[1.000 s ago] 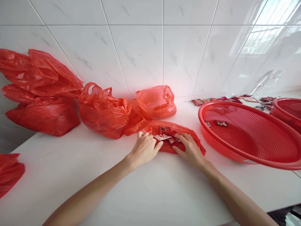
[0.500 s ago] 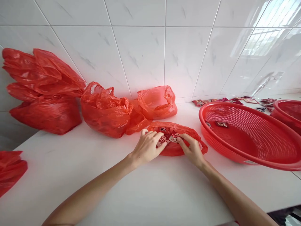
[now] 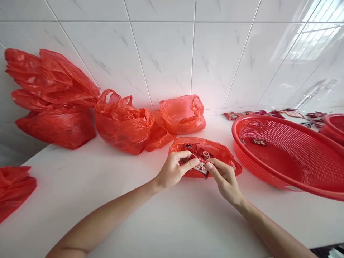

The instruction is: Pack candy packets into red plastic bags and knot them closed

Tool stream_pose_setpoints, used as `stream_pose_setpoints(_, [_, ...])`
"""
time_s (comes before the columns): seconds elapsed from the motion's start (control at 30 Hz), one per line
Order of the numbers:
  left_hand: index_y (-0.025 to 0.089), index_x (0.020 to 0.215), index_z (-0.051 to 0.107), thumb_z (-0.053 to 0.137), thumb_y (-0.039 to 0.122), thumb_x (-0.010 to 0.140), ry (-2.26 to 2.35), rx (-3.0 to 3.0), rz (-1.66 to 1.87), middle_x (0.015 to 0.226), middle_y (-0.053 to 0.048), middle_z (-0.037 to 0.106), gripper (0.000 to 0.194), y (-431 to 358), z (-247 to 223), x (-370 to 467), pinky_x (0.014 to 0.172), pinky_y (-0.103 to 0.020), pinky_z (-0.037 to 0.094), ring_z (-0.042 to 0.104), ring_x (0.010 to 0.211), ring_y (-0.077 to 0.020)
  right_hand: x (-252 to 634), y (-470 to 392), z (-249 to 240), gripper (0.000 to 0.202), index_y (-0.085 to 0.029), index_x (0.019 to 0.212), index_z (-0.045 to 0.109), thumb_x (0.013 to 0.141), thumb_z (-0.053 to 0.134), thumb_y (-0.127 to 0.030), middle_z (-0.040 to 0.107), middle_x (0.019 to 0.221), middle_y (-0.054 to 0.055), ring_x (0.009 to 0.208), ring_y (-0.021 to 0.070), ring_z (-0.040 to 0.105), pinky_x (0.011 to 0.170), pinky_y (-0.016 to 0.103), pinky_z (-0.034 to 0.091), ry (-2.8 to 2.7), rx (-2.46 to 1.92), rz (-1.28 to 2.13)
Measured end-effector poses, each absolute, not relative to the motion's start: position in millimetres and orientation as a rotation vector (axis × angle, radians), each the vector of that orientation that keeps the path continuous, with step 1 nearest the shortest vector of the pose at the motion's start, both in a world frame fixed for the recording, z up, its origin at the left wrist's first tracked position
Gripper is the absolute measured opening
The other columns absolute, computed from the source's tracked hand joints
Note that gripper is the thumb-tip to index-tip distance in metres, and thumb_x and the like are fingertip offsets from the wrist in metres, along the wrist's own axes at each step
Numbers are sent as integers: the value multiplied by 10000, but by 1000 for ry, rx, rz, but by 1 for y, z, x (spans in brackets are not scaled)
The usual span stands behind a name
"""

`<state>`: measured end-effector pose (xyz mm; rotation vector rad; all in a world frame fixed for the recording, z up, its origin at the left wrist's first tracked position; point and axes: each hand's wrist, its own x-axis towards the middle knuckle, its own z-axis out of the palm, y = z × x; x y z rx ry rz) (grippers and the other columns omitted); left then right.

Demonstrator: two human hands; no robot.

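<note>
Between my hands is a small red-and-white printed packet (image 3: 201, 167), held just over an opened red plastic bag (image 3: 219, 148). My left hand (image 3: 174, 168) pinches its upper left edge between thumb and fingers. On the other side, my right hand (image 3: 223, 176) grips the edge with thumb and forefinger. Other red packets (image 3: 190, 147) with printed characters lie inside the bag, partly hidden by my fingers. What is in the packet cannot be seen.
Tied and bunched red bags (image 3: 122, 125) line the tiled wall at left and centre. A large red mesh basket (image 3: 268, 157) with a few packets stands at right, a second basket (image 3: 335, 123) beyond it. Loose packets (image 3: 266, 113) lie along the wall.
My hands were down among the packets in the bag; now they have drawn together and hold one packet up between them. The view has shifted slightly.
</note>
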<state>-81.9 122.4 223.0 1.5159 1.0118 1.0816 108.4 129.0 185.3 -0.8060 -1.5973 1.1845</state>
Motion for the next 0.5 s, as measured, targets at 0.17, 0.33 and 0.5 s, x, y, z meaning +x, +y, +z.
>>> stream_pose_setpoints(0.17, [171, 723, 634, 665, 387, 907, 945, 1390, 1083, 648, 18, 604, 285, 119, 223, -79, 577, -241, 436, 510, 571, -102, 106, 128, 193, 340, -197, 794, 645, 945, 606, -499, 626, 708, 11, 631, 139, 563, 621, 273, 500, -1513, -717, 1397])
stream_pose_setpoints(0.33, [166, 632, 568, 680, 389, 874, 1010, 1356, 1122, 595, 34, 512, 348, 119, 221, -78, 597, -242, 422, 476, 588, -100, 105, 127, 195, 353, -190, 761, 627, 941, 614, -494, 589, 686, -2, 589, 123, 539, 605, 275, 499, -1489, -735, 1431])
stream_pose_setpoints(0.5, [178, 788, 717, 682, 357, 870, 979, 1413, 1023, 683, -6, 651, 200, 117, 226, -79, 635, -271, 492, 595, 636, -140, 111, 127, 195, 355, -188, 764, 632, 953, 596, -487, 562, 649, -7, 582, 122, 524, 574, 266, 482, -1582, -746, 1406])
